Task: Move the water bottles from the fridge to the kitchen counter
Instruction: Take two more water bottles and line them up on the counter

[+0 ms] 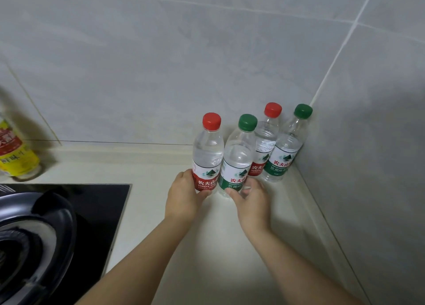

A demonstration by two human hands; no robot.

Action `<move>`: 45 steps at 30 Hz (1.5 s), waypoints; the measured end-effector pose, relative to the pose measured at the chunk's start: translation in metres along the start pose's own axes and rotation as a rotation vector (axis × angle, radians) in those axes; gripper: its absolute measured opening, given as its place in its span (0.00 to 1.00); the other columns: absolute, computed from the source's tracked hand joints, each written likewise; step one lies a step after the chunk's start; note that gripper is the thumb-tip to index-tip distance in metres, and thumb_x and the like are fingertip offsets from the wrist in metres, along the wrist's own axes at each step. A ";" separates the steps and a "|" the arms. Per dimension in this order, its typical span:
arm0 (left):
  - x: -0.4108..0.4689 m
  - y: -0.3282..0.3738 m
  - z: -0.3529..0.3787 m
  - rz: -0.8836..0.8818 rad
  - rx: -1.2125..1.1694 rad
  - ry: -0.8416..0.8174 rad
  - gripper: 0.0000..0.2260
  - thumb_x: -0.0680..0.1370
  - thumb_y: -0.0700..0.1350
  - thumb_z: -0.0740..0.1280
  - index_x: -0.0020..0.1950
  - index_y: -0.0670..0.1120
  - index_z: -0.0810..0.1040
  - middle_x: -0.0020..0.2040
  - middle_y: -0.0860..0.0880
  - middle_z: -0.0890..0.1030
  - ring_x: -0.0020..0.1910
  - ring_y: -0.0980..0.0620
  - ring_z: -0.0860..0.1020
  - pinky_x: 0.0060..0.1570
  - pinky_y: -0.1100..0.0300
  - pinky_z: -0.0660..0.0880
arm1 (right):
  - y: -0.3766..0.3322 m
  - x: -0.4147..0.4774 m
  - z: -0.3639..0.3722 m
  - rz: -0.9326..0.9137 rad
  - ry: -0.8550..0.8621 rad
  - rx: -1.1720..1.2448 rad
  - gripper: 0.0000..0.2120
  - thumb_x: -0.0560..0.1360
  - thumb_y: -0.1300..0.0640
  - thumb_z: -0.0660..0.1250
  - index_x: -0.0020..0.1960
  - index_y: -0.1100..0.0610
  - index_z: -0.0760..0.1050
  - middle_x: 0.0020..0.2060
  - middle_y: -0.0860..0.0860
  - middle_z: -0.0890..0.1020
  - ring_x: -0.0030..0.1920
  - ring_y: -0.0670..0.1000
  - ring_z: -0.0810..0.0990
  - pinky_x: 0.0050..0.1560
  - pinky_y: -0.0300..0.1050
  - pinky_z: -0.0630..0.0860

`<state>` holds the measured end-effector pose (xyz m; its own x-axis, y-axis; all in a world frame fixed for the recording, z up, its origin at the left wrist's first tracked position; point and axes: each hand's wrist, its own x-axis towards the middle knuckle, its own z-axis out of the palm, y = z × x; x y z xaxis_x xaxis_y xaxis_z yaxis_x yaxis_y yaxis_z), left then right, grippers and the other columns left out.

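Observation:
Several clear water bottles stand upright on the cream kitchen counter (207, 247) in the tiled corner. My left hand (184, 196) grips the base of a red-capped bottle (208, 148) with a red label. My right hand (249, 201) holds the base of a green-capped bottle (239, 157) with a green label, thumb across its front. Both bottles touch the counter. Behind them stand another red-capped bottle (266, 139) and another green-capped bottle (287, 148), close to the right wall.
A black gas hob (103, 212) with a dark pan (34, 235) lies at the left. A yellow-labelled bottle (16, 157) stands at the back left. Grey tiled walls (368, 166) close the corner at the back and right.

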<state>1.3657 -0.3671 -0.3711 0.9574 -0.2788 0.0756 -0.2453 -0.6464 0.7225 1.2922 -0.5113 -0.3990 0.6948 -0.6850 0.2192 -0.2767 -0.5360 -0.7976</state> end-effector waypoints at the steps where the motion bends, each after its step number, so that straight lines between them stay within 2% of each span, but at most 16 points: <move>1: 0.004 0.001 0.002 -0.001 0.001 0.002 0.18 0.71 0.48 0.76 0.56 0.45 0.75 0.52 0.48 0.78 0.49 0.49 0.76 0.45 0.60 0.68 | -0.001 0.003 0.001 -0.001 0.007 0.002 0.14 0.67 0.56 0.79 0.47 0.58 0.76 0.40 0.54 0.78 0.40 0.55 0.78 0.42 0.47 0.74; 5: 0.014 0.005 0.007 -0.008 0.004 0.005 0.18 0.71 0.48 0.76 0.56 0.44 0.76 0.51 0.47 0.78 0.49 0.48 0.76 0.44 0.60 0.69 | -0.005 0.013 0.000 0.015 0.047 0.013 0.17 0.67 0.58 0.80 0.43 0.55 0.71 0.40 0.55 0.77 0.39 0.53 0.74 0.36 0.36 0.64; 8: 0.022 0.007 0.008 -0.019 0.008 0.008 0.18 0.71 0.48 0.76 0.56 0.44 0.76 0.51 0.46 0.77 0.49 0.47 0.76 0.44 0.59 0.68 | -0.007 0.018 0.002 0.018 0.047 0.017 0.19 0.67 0.57 0.80 0.43 0.56 0.68 0.37 0.55 0.77 0.35 0.50 0.72 0.35 0.29 0.66; 15: 0.042 0.009 0.010 -0.042 0.011 0.014 0.19 0.70 0.47 0.76 0.58 0.44 0.76 0.53 0.45 0.78 0.50 0.46 0.77 0.47 0.58 0.72 | -0.022 0.027 0.012 0.062 0.033 0.033 0.20 0.68 0.57 0.79 0.43 0.58 0.66 0.30 0.46 0.71 0.30 0.42 0.69 0.31 0.34 0.65; 17: 0.044 0.008 0.010 -0.036 0.018 0.013 0.19 0.70 0.47 0.76 0.57 0.44 0.77 0.52 0.46 0.78 0.50 0.46 0.77 0.47 0.57 0.72 | -0.024 0.028 0.015 0.067 0.045 0.009 0.19 0.69 0.56 0.78 0.42 0.57 0.67 0.29 0.44 0.72 0.30 0.43 0.69 0.31 0.40 0.61; 20: 0.044 0.006 0.011 -0.032 0.013 0.014 0.19 0.70 0.48 0.76 0.57 0.44 0.76 0.52 0.46 0.77 0.49 0.47 0.77 0.47 0.58 0.72 | -0.026 0.029 0.018 0.077 0.074 -0.002 0.18 0.69 0.55 0.78 0.41 0.56 0.67 0.29 0.43 0.71 0.32 0.49 0.71 0.35 0.42 0.62; 24: 0.041 0.006 0.009 -0.024 -0.006 0.031 0.20 0.70 0.48 0.76 0.58 0.45 0.74 0.53 0.47 0.77 0.50 0.48 0.77 0.46 0.58 0.72 | -0.023 0.029 0.018 0.051 0.080 -0.015 0.18 0.69 0.54 0.78 0.39 0.56 0.68 0.29 0.45 0.72 0.33 0.52 0.73 0.35 0.44 0.65; 27: 0.033 0.011 0.010 -0.001 -0.101 0.078 0.25 0.72 0.48 0.75 0.62 0.45 0.68 0.56 0.49 0.74 0.52 0.48 0.77 0.45 0.56 0.72 | -0.021 0.029 0.014 0.007 0.060 -0.065 0.17 0.71 0.52 0.77 0.39 0.55 0.68 0.30 0.48 0.76 0.33 0.54 0.74 0.35 0.45 0.67; 32: 0.034 0.016 0.011 0.004 -0.114 0.102 0.22 0.73 0.47 0.75 0.59 0.46 0.67 0.55 0.48 0.72 0.50 0.46 0.77 0.43 0.54 0.73 | -0.021 0.033 0.012 -0.016 0.048 -0.135 0.16 0.71 0.52 0.76 0.39 0.57 0.70 0.32 0.54 0.79 0.34 0.57 0.76 0.35 0.46 0.66; 37: 0.034 0.015 0.013 0.013 -0.119 0.101 0.21 0.73 0.46 0.74 0.59 0.45 0.66 0.56 0.47 0.72 0.50 0.45 0.77 0.42 0.53 0.73 | -0.025 0.028 0.014 -0.014 0.076 -0.132 0.16 0.71 0.53 0.76 0.39 0.56 0.69 0.31 0.51 0.76 0.33 0.55 0.73 0.35 0.46 0.66; 41: 0.033 0.013 0.013 0.006 -0.148 0.063 0.24 0.73 0.45 0.74 0.63 0.44 0.66 0.60 0.46 0.70 0.55 0.44 0.76 0.48 0.53 0.74 | -0.027 0.020 0.013 0.032 0.058 -0.113 0.16 0.72 0.55 0.76 0.42 0.55 0.68 0.34 0.49 0.77 0.36 0.54 0.76 0.37 0.47 0.70; 43: 0.025 0.009 0.010 0.021 -0.131 0.022 0.30 0.72 0.46 0.76 0.68 0.45 0.63 0.64 0.47 0.67 0.60 0.46 0.74 0.52 0.54 0.73 | -0.024 0.010 0.009 0.026 0.043 -0.104 0.14 0.71 0.56 0.76 0.44 0.56 0.70 0.40 0.51 0.79 0.40 0.54 0.77 0.39 0.46 0.70; 45: 0.010 0.003 0.003 0.058 -0.099 -0.015 0.36 0.70 0.48 0.77 0.72 0.47 0.61 0.66 0.48 0.66 0.63 0.48 0.71 0.53 0.56 0.72 | -0.024 -0.004 0.001 -0.004 -0.010 -0.145 0.14 0.72 0.56 0.75 0.51 0.59 0.73 0.49 0.52 0.78 0.48 0.54 0.77 0.44 0.46 0.71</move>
<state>1.3739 -0.3737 -0.3705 0.9393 -0.3252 0.1092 -0.2832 -0.5554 0.7819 1.2970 -0.4952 -0.3817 0.7027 -0.6779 0.2160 -0.3664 -0.6050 -0.7069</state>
